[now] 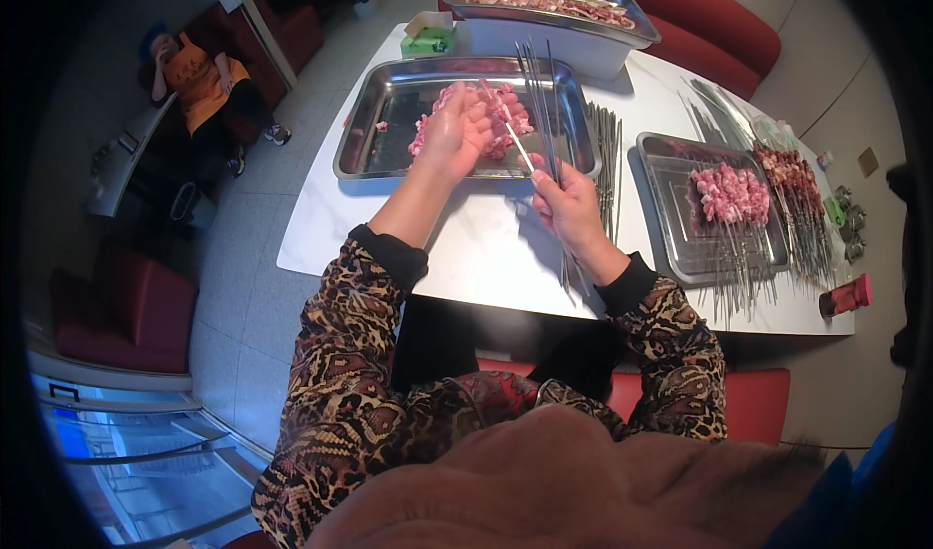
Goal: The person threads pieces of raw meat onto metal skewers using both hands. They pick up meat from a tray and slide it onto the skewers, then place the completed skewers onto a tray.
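Observation:
My right hand (567,203) grips a bundle of metal skewers (541,104), with one of them slanting up and left between finger and thumb. Small pieces of raw meat sit near that skewer's tip. Beside it, my left hand (459,130) is palm up, its fingers partly curled behind the tip; whether it pinches a piece of meat I cannot tell. Both hands are over the near side of a deep metal tray (350,144) that holds a pile of raw meat chunks (430,137). More bare skewers (605,163) lie right of this tray.
At right, a metal tray (674,257) holds skewered raw meat (731,193); darker meat skewers (794,184) lie beyond. A tray of sliced meat and onion (550,2) rests on a white bin (547,42). A green tissue box (428,35) and red-lidded jar (845,296) stand on the table. Someone in an orange apron (197,75) sits left.

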A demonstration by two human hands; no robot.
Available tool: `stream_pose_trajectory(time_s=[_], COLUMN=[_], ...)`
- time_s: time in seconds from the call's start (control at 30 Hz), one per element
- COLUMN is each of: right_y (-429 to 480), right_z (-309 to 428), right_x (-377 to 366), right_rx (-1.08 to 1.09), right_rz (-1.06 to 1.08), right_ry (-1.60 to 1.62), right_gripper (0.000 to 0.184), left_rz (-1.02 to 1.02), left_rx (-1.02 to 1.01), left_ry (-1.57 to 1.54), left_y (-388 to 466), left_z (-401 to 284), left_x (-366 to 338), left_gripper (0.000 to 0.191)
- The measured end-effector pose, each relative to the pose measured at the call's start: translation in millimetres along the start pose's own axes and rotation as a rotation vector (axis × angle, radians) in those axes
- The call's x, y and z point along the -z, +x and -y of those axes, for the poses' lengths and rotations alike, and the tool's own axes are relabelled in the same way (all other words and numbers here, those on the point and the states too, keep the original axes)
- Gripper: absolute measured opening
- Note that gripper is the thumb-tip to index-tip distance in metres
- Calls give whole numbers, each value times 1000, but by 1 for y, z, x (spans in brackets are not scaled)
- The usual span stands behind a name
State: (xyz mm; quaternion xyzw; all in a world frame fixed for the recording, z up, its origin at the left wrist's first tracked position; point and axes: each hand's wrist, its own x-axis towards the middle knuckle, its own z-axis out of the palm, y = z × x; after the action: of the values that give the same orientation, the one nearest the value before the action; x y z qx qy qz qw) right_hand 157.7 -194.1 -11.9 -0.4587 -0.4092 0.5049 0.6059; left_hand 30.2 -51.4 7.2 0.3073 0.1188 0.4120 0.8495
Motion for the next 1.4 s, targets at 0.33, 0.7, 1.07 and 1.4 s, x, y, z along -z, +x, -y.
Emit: stream_pose_trajectory(time_s=[0.33,0.7,1.07,1.4], right_y=[-5,-6,-4,0], right_z=[2,5,2,2], right_x=[-2,-6,-1,-1], right_rx=[-73,-71,-77,-87], right_rz=[70,40,67,17], right_ry=[4,-37,-4,-4], right_gripper=[29,30,30,27], left_rz=[-98,-127,-138,-164], left_rx=[-207,-144,-131,-5], left_ry=[97,9,-70,-14], left_y=[14,9,7,2], left_z=[-7,-11,1,19], left_x=[17,14,8,-1], left_gripper=[31,27,20,29])
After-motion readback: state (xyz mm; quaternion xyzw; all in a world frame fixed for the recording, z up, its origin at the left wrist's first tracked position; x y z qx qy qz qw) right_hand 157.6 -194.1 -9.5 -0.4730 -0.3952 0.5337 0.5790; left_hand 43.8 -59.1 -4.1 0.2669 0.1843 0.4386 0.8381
